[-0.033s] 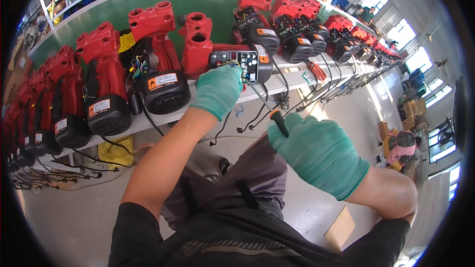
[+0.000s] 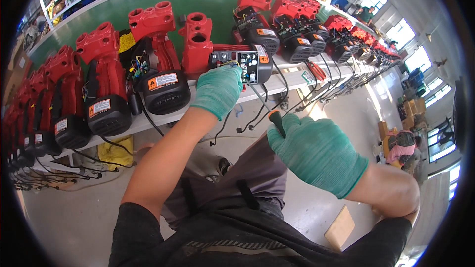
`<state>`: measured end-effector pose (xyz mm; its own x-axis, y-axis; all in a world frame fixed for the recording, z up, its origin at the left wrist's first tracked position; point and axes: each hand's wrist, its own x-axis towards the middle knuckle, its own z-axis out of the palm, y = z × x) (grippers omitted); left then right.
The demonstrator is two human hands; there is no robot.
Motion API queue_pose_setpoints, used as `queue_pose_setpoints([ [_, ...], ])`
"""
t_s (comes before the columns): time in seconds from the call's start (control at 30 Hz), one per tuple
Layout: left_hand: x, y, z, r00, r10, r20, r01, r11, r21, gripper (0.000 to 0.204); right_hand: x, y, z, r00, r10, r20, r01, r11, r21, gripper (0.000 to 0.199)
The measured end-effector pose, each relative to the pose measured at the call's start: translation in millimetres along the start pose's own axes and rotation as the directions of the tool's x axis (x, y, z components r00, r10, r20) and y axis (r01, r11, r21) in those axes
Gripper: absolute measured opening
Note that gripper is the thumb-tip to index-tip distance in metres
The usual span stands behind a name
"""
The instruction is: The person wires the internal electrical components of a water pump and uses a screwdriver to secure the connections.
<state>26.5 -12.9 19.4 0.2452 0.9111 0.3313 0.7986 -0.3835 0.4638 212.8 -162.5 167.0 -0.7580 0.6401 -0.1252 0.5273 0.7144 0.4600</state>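
Your left hand (image 2: 219,89), in a green knit glove, is at the opened red-and-black unit (image 2: 197,44), fingers bent over the exposed compartment beside the thin wires (image 2: 230,63). Fingertips mostly hidden; can't tell whether they pinch a wire or just press.

Your right hand (image 2: 321,155), same glove type, is closed around the screwdriver (image 2: 277,121), black handle with orange collar. Fist looks fully wrapped, no gap visible. Shaft slants up and left, over the near edge of the bench (image 2: 292,80), to the lower side of the circuit board (image 2: 249,66); exact tip contact too small to tell.

The opened unit sits at the bench's near edge, about mid-length, red casting to the left, black motor end to the right, board facing you.

Similar red-and-black units (image 2: 166,81) line the near edge towards both ends. Just left of yours, one has loose coloured wires showing. Red-handled pliers (image 2: 316,70) lie at the near edge, right of your unit. Black cables (image 2: 284,81) hang over that edge. Below the bench, left part: yellow sheet or bag (image 2: 116,149). Flat cardboard piece (image 2: 340,227) on the floor, to your right.
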Motion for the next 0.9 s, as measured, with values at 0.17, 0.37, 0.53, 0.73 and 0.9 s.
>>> queue_pose_setpoints([
  [0.17,-0.7,4.9,-9.6,0.997,-0.039,0.066,0.042,0.998,-0.036,0.013,7.9,6.3,-4.9,0.908,0.416,0.049,-0.327,0.630,0.704,0.021],
  [0.37,-1.7,-0.6,3.1,0.998,0.040,-0.049,-0.040,0.999,0.008,0.013,10.5,-0.5,-13.6,0.932,0.363,-0.026,-0.282,0.766,0.577,0.019],
  [0.53,-0.4,3.7,-0.1,0.999,0.026,-0.031,-0.026,1.000,0.010,0.014,20.5,7.1,-39.6,0.926,0.097,0.365,-0.176,0.966,0.190,0.025],
  [0.73,-1.8,2.3,-1.5,0.999,0.036,-0.011,-0.036,0.999,0.028,0.017,-2.1,-0.2,12.5,0.657,0.579,0.483,-0.327,-0.358,0.874,0.025],
  [0.9,-0.7,-3.1,3.1,0.999,0.024,-0.033,-0.022,0.998,0.050,0.016,5.7,7.8,-2.8,0.903,0.419,-0.098,-0.249,0.693,0.677,0.026],
])
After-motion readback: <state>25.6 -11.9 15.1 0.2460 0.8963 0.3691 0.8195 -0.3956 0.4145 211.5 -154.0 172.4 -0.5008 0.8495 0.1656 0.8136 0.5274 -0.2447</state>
